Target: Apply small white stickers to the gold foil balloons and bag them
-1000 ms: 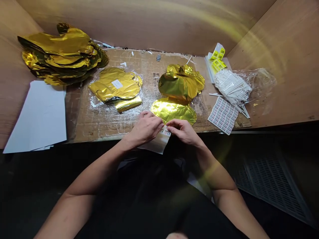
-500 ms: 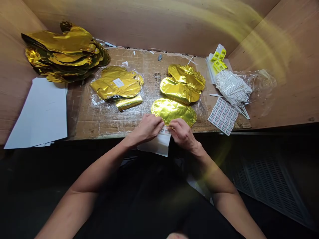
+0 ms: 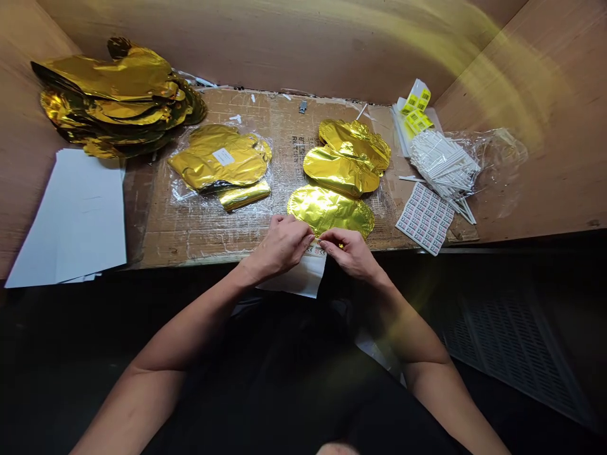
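Note:
At the near edge of the board, my left hand [image 3: 283, 246] is closed in a pinch on the near edge of a flat gold foil balloon [image 3: 332, 212]. Thumb and forefinger of my right hand [image 3: 351, 253] pinch the same edge, close beside the left fingertips. What exactly lies between the fingertips is partly hidden. Under my hands a white sheet [image 3: 303, 280] with small CE-marked stickers along its top hangs over the board's edge. More gold foil balloons [image 3: 341, 170] lie stacked just beyond.
On the left are a large gold foil pile [image 3: 118, 95] and white paper sheets [image 3: 76, 215]. A clear bag of folded gold foil [image 3: 213, 164] lies left of centre. White sticks [image 3: 443, 161], yellow labels [image 3: 417, 110] and a sticker sheet [image 3: 425, 218] lie right. Wooden walls [image 3: 284, 44] enclose the cardboard [image 3: 190, 237].
My right hand has shifted slightly right and turned, its fingers a little less curled. The left hand stays nearly in place. The view has shifted slightly.

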Available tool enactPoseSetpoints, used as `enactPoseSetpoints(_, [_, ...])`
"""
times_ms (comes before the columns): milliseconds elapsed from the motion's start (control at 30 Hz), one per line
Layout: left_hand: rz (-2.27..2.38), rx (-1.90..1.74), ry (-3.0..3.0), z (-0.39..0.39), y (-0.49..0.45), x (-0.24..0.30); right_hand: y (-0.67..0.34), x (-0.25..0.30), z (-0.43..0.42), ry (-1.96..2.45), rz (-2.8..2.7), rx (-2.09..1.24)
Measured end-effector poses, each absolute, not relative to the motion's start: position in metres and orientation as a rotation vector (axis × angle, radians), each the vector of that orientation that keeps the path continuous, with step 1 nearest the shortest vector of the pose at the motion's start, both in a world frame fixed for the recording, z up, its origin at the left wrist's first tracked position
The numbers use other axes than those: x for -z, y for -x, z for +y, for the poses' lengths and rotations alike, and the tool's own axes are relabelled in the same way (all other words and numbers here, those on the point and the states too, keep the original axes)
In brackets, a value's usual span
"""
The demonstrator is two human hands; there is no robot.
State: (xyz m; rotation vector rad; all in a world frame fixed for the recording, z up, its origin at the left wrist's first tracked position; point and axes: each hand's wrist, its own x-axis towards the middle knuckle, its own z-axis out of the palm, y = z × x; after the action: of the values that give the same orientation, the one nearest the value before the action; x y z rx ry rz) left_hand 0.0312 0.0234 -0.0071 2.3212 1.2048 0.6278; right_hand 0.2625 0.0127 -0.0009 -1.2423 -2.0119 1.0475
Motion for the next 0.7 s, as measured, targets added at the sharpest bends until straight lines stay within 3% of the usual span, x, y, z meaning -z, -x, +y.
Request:
enactPoseSetpoints(267, [1.230, -0.614, -2.283, 0.022, -0.035, 0.006, -0.262, 0.003, 0.010, 1.211, -2.045, -0.893])
enactPoseSetpoints(500, [1.265, -0.576, -2.262, 0.027, -0.037, 0.010, -0.269, 0.012, 0.011, 1.038, -2.338, -0.326])
enactPoseSetpoints(700, [1.240, -0.597, -2.286, 0.026, -0.036, 0.015, -0.268, 0.013, 0.012, 1.047, -2.156, -0.518])
